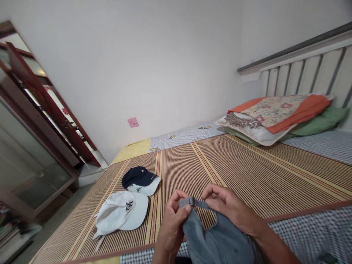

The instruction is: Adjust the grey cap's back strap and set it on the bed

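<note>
A grey-blue baseball cap [220, 242] is held up in front of me, its back opening and adjuster strap facing upward. My left hand [174, 218] pinches the strap beside its metal buckle [191, 200], thumb on top. On the other side, my right hand [229, 207] grips the cap where the strap meets the crown, fingers curled. The cap's lower part runs out of view at the bottom edge. To the left on the mat lie a white cap [118, 212] with black letters and, just behind it, a navy cap [140, 178] with a white brim.
A striped bamboo mat [181, 165] covers the bed over a checked sheet [316, 234]. Pillows [275, 117] are stacked by the slatted headboard [308, 69]. A white wall [165, 66] stands behind, with a pink switch plate [133, 122]. A red-brown door [52, 102] is at left.
</note>
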The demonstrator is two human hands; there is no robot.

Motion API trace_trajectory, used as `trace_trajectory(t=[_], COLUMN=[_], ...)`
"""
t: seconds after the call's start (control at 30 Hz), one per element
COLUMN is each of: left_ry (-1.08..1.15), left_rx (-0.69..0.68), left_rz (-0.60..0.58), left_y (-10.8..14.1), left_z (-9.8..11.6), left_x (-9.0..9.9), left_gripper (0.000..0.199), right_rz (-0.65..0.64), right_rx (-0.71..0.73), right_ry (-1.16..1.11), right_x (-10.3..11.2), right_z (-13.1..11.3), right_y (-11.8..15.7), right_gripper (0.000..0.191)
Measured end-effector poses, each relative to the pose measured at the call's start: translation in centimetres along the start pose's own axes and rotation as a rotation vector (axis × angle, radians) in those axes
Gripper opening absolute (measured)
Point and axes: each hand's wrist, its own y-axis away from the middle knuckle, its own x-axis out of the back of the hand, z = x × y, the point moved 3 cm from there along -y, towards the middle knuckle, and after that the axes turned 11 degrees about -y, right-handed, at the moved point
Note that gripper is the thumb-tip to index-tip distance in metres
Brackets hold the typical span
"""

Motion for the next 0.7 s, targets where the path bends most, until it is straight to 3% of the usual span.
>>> trace_trajectory(t=[0.13, 0.3, 0.57, 0.7], left_ry=[-0.067, -0.066, -0.109, -0.090], left_rx=[0.005, -0.014, -0.031, -0.033], left_rz=[0.004, -0.035, 0.014, -0.015], left_y=[0.2, 0.4, 0.2, 0.2], left_z=[-0.2, 0.1, -0.1, -0.2], left_x=[-0.3, -1.1, -0.9, -0.8], left_gripper=[0.040, 0.041, 0.036, 0.040], right_rz=[0.013, 0.026, 0.017, 0.035], right_rx=[0.011, 0.082, 0.052, 0.030], right_ry=[0.143, 0.239, 0.308, 0.327], right_x=[-1.3, -2.1, -2.1, -1.9], right_z=[-1.0, -2.2, -1.6, -1.5], right_y=[0.0, 0.1, 0.3, 0.2], right_gripper=[0.037, 0.017, 0.014, 0.010])
